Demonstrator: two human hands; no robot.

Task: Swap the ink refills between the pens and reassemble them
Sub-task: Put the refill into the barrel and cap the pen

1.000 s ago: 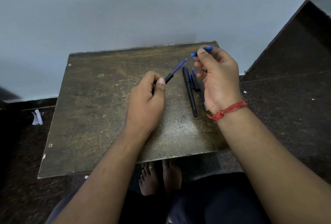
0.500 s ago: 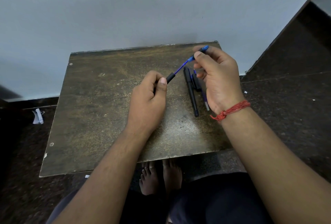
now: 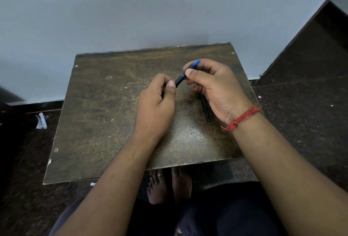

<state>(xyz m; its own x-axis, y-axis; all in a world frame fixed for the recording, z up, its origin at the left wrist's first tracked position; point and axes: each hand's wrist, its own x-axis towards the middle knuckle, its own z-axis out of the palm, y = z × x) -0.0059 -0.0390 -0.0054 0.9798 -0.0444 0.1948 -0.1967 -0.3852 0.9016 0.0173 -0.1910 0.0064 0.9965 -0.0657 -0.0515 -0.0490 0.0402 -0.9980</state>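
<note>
Gripping the black pen barrel, the left hand steadies it so the right hand can pinch and seat the blue end piece. A spare black pen lies on the table under the right palm, within reach.

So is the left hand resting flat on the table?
No, the left hand is raised with its fingers curled round the black pen barrel, whose blue end the right hand pinches.

right hand closer to left hand, blue refill now inside black barrel
</note>
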